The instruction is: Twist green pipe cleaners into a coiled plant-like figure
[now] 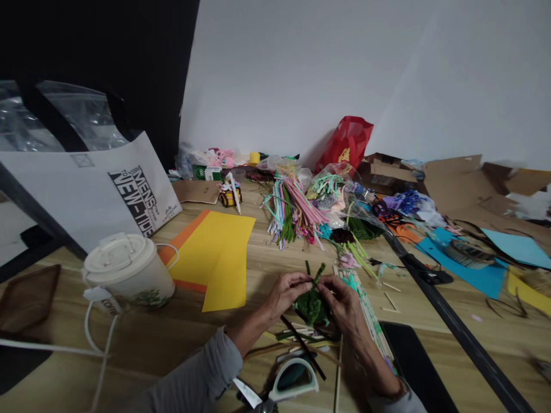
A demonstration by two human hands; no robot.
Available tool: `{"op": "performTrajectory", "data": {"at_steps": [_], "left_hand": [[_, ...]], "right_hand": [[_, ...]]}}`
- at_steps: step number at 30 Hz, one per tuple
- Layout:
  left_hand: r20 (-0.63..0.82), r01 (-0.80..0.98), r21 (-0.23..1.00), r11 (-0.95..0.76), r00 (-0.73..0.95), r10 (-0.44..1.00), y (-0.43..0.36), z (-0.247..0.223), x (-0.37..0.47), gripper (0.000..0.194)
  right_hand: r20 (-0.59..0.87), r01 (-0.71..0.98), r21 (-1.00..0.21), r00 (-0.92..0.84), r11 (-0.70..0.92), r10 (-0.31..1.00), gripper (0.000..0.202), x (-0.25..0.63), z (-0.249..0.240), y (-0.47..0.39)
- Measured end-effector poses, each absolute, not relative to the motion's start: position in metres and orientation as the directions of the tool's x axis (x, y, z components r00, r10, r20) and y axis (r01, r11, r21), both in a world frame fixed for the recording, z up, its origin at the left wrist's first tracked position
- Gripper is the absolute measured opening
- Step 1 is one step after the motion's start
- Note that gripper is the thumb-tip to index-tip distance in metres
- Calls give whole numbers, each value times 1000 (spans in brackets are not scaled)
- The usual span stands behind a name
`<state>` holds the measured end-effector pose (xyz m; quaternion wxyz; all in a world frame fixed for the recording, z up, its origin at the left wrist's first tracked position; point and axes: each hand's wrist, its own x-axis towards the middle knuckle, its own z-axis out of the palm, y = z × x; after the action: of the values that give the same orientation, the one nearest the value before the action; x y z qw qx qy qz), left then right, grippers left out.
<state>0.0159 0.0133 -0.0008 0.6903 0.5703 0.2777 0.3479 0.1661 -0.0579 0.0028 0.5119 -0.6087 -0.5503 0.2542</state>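
Observation:
My left hand (286,293) and my right hand (344,301) meet over the table, fingertips pinched on a green pipe cleaner (319,273). It rises out of a dark green fuzzy bundle (310,307) that sits just below my fingers. Several thin sticks and strips (303,334) lie under the bundle, with a dark brown pipe cleaner (303,346) slanting across them. Closer to me lies a pair of scissors (296,391) with a white-rimmed handle. A black phone (415,367) rests beside my right forearm.
Yellow paper (228,258) over orange sheets, a lidded white cup (129,272) with a cable and a large white bag (86,189) stand left. Bundled coloured pipe cleaners (297,209) lie beyond my hands. A red bag (346,143), cardboard boxes (456,183) and blue paper (465,264) are right.

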Motion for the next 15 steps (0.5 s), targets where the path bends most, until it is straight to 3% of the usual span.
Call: {"op": "performTrajectory", "data": {"at_steps": [15], "left_hand": [[101, -129, 991, -32, 576, 811, 12, 1, 17, 17]], "right_hand": [[210, 345, -932, 263, 112, 942, 25, 159, 6, -59]]}}
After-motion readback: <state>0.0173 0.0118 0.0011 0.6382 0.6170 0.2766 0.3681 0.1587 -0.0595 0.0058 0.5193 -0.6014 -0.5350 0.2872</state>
